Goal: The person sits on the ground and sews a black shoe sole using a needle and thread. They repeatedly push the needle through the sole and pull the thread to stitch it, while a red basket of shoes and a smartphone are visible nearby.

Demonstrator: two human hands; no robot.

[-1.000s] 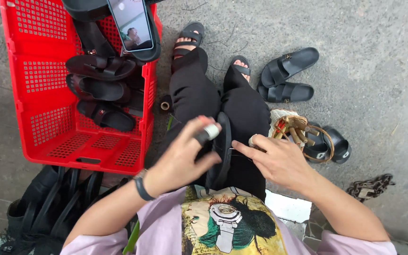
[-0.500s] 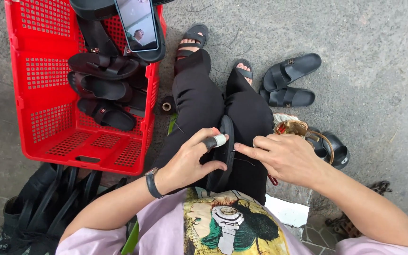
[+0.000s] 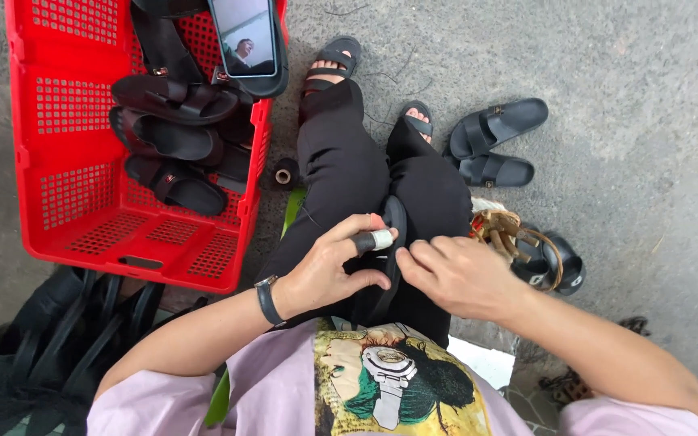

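Note:
A black sandal [image 3: 393,242] stands on edge between my knees, on my black trousers. My left hand [image 3: 329,270] grips its left side; the index finger wears a metal thimble [image 3: 380,240] and presses on the sole's edge. On the sandal's right side rests my right hand [image 3: 458,274], its fingertips pinched against the sole. Whether a needle is between those fingers is too small to tell. A dark watch sits on my left wrist.
A red plastic crate [image 3: 66,169] at left holds several black sandals [image 3: 175,137], with a phone [image 3: 244,36] propped on its rim. A black thread spool [image 3: 286,174] lies beside it. Two black sandals [image 3: 494,145] and tan straps [image 3: 506,230] lie on the concrete at right. Black straps [image 3: 42,339] pile at lower left.
My left hand has turned and closed further round the sandal, thimble finger now on its edge. My right hand has slid in against the sole. The view has shifted slightly.

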